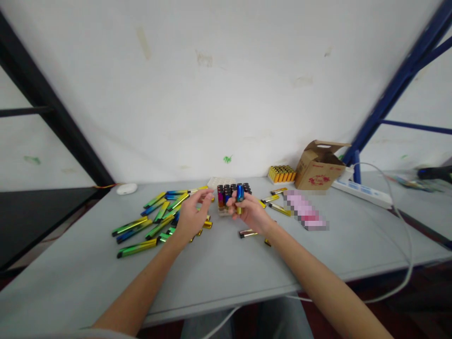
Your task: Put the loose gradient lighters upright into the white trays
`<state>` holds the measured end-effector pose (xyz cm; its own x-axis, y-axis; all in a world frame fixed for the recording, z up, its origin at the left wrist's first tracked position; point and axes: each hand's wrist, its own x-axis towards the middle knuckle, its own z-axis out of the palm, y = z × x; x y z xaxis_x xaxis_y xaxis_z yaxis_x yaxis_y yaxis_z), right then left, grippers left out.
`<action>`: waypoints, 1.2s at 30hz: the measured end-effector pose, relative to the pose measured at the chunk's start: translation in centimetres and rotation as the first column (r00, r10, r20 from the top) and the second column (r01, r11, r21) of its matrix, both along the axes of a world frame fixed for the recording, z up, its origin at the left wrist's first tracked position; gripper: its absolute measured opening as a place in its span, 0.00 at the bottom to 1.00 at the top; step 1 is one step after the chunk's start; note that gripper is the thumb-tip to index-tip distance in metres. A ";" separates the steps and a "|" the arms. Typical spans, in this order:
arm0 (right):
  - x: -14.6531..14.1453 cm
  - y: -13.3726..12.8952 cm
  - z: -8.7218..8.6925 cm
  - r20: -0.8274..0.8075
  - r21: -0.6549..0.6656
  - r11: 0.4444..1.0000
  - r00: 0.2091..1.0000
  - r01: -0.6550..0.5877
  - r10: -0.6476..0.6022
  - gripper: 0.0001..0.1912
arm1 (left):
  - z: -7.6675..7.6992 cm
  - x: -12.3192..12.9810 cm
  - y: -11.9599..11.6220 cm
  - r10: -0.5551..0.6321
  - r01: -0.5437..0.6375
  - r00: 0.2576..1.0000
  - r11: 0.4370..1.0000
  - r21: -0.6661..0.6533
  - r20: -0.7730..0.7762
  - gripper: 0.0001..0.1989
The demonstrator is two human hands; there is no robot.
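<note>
In the head view, two hands are above the middle of the tabletop (212, 278). The right hand (252, 212) holds one shiny blue and gold tube (240, 192) upright between its fingers, at the centre of the frame. The left hand (192, 216) has its fingers loosely apart and bent, and I see nothing in it.

Just behind the right hand stands one group of dark-capped tubes (221, 195); the hand covers part of it, so I cannot count them. On the left lie more than ten green, blue and gold tubes (137, 248), some overlapping and some partly hidden by the left hand. To the right, about six loose tubes (280, 209) are visible.

Farther right are one block of yellow cylinders (282, 175), one open cardboard box (319, 172), one power strip (363, 192) and one pixelated pink item (306, 211). One white case (127, 189) lies near the wall, at left.
</note>
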<state>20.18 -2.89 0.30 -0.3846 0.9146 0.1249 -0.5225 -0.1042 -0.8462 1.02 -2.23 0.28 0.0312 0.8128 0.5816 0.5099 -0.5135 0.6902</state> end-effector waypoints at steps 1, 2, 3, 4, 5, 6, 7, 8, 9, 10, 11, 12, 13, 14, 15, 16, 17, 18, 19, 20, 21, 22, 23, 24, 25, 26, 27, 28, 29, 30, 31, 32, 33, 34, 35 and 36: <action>0.3 0.0 0.2 -0.030 -0.038 0.999 0.999 -0.018 0.017 0.15 | 0.0 0.0 0.0 -0.003 0.003 1.000 1.000 -0.004 -0.008 0.19; 0.5 0.1 0.4 -0.055 -0.073 0.997 0.998 -0.035 0.031 0.16 | 0.1 0.0 0.0 -0.010 0.010 1.000 1.000 -0.007 -0.013 0.19; 0.7 0.1 0.5 -0.078 -0.107 0.993 0.996 -0.054 0.046 0.16 | 0.1 0.0 -0.1 -0.019 0.019 1.000 1.000 -0.011 -0.017 0.20; 0.9 0.1 0.6 -0.100 -0.137 0.987 0.993 -0.079 0.066 0.18 | 0.2 0.0 -0.1 -0.027 0.027 0.999 1.000 -0.015 -0.020 0.20; 1.1 0.2 0.6 -0.123 -0.163 0.981 0.989 -0.105 0.086 0.19 | 0.3 0.0 -0.1 -0.032 0.032 0.999 0.999 -0.020 -0.025 0.21; 1.3 0.2 0.6 -0.147 -0.184 0.974 0.983 -0.132 0.106 0.19 | 0.3 0.1 -0.2 -0.037 0.036 0.999 0.999 -0.025 -0.033 0.21; 1.4 0.2 0.7 -0.170 -0.201 0.967 0.977 -0.160 0.126 0.19 | 0.4 0.1 -0.2 -0.041 0.040 0.998 0.999 -0.029 -0.043 0.21; 1.5 0.3 0.7 -0.194 -0.213 0.959 0.970 -0.186 0.145 0.16 | 0.4 0.1 -0.3 -0.044 0.042 0.998 0.999 -0.031 -0.053 0.21; 1.6 0.3 0.7 -0.217 -0.220 0.952 0.962 -0.211 0.164 0.13 | 0.4 0.1 -0.3 -0.046 0.044 0.997 0.999 -0.029 -0.062 0.21; 1.7 0.3 0.8 -0.240 -0.220 0.947 0.954 -0.235 0.181 0.09 | 0.4 0.1 -0.3 -0.047 0.046 0.996 0.999 -0.025 -0.071 0.21; 1.8 0.3 0.9 -0.260 -0.215 0.942 0.945 -0.258 0.199 0.08 | 0.3 0.1 -0.3 -0.048 0.047 0.996 0.999 -0.020 -0.080 0.21; 1.8 0.3 0.9 -0.277 -0.206 0.937 0.935 -0.281 0.219 0.12 | 0.3 0.1 -0.3 -0.049 0.048 0.995 0.999 -0.014 -0.087 0.21; 1.9 0.3 1.0 -0.291 -0.195 0.934 0.927 -0.300 0.237 0.18 | 0.2 0.1 -0.3 -0.050 0.050 0.994 0.999 -0.009 -0.094 0.20; 2.0 0.3 1.1 -0.299 -0.186 0.931 0.920 -0.315 0.252 0.23 | 0.2 0.1 -0.3 -0.053 0.052 0.993 0.999 -0.005 -0.102 0.20; 2.0 0.3 1.1 -0.304 -0.181 0.928 0.916 -0.326 0.263 0.27 | 0.1 0.1 -0.3 -0.055 0.055 0.992 0.998 -0.004 -0.111 0.20; 2.0 0.3 1.1 -0.305 -0.178 0.925 0.913 -0.334 0.271 0.30 | 0.0 0.1 -0.3 -0.056 0.057 0.991 0.998 -0.002 -0.119 0.20; 2.0 0.3 1.1 -0.304 -0.177 0.923 0.911 -0.343 0.280 0.32 | 0.0 0.1 -0.3 -0.056 0.057 0.990 0.998 0.001 -0.126 0.20; 2.0 0.3 1.1 -0.301 -0.177 0.920 0.909 -0.350 0.288 0.33 | -0.1 0.1 -0.2 -0.055 0.056 0.990 0.998 0.003 -0.132 0.20; 2.0 0.3 1.1 -0.298 -0.176 0.917 0.907 -0.358 0.297 0.34 | -0.1 0.1 -0.2 -0.054 0.055 0.989 0.998 0.004 -0.137 0.20; 2.0 0.3 1.0 -0.294 -0.173 0.916 0.906 -0.363 0.304 0.34 | -0.2 0.1 -0.2 -0.055 0.056 0.989 0.998 0.006 -0.140 0.20; 1.9 0.3 1.0 -0.290 -0.167 0.915 0.905 -0.368 0.312 0.33 | -0.2 0.0 -0.2 -0.056 0.058 0.988 0.998 0.009 -0.142 0.20; 1.9 0.3 0.9 -0.282 -0.159 0.914 0.904 -0.374 0.321 0.33 | -0.2 0.0 -0.2 -0.059 0.062 0.988 0.998 0.012 -0.145 0.20; 1.9 0.3 0.8 -0.272 -0.149 0.913 0.903 -0.380 0.331 0.32 | -0.2 0.0 -0.2 -0.063 0.066 0.987 0.998 0.015 -0.148 0.20; 1.8 0.3 0.8 -0.259 -0.136 0.913 0.903 -0.386 0.343 0.32 | -0.2 0.0 -0.2 -0.067 0.071 0.986 0.997 0.019 -0.151 0.20; 1.8 0.3 0.7 -0.246 -0.125 0.911 0.902 -0.392 0.355 0.31 | -0.2 0.0 -0.2 -0.072 0.076 0.985 0.997 0.023 -0.155 0.20; 1.8 0.3 0.6 -0.233 -0.115 0.910 0.902 -0.398 0.364 0.30 | -0.2 0.0 -0.2 -0.077 0.082 0.984 0.996 0.026 -0.159 0.19; 1.7 0.4 0.6 -0.221 -0.107 0.910 0.902 -0.401 0.372 0.29 | -0.2 0.0 -0.2 -0.082 0.087 0.983 0.996 0.029 -0.162 0.20; 1.7 0.4 0.5 -0.210 -0.101 0.910 0.903 -0.402 0.375 0.29 | -0.2 0.0 -0.2 -0.085 0.091 0.983 0.995 0.031 -0.165 0.20; 1.6 0.4 0.4 -0.200 -0.098 0.911 0.905 -0.401 0.376 0.28 | -0.2 0.0 -0.2 -0.088 0.095 0.982 0.995 0.031 -0.167 0.20; 1.6 0.5 0.3 -0.187 -0.097 0.912 0.907 -0.400 0.378 0.28 | -0.3 0.0 -0.2 -0.090 0.096 0.982 0.995 0.028 -0.169 0.20; 1.5 0.5 0.2 -0.174 -0.098 0.912 0.909 -0.398 0.378 0.27 | -0.3 0.0 -0.2 -0.089 0.095 0.981 0.995 0.025 -0.171 0.20; 1.4 0.6 0.2 -0.161 -0.102 0.914 0.913 -0.393 0.374 0.27 | -0.3 0.0 -0.2 -0.086 0.091 0.981 0.996 0.022 -0.173 0.20; 1.3 0.6 0.1 -0.147 -0.107 0.917 0.918 -0.384 0.368 0.27 | -0.3 0.0 -0.1 -0.083 0.088 0.981 0.996 0.019 -0.176 0.20; 1.3 0.6 0.1 -0.133 -0.114 0.921 0.925 -0.371 0.356 0.27 | -0.3 0.0 -0.1 -0.081 0.085 0.980 0.996 0.016 -0.181 0.21; 1.2 0.6 0.1 -0.118 -0.124 0.927 0.933 -0.353 0.339 0.26 | -0.3 0.0 -0.1 -0.079 0.083 0.979 0.996 0.014 -0.185 0.21; 1.1 0.6 0.1 -0.103 -0.136 0.934 0.943 -0.329 0.317 0.26 | -0.3 0.0 -0.1 -0.078 0.082 0.979 0.997 0.013 -0.190 0.21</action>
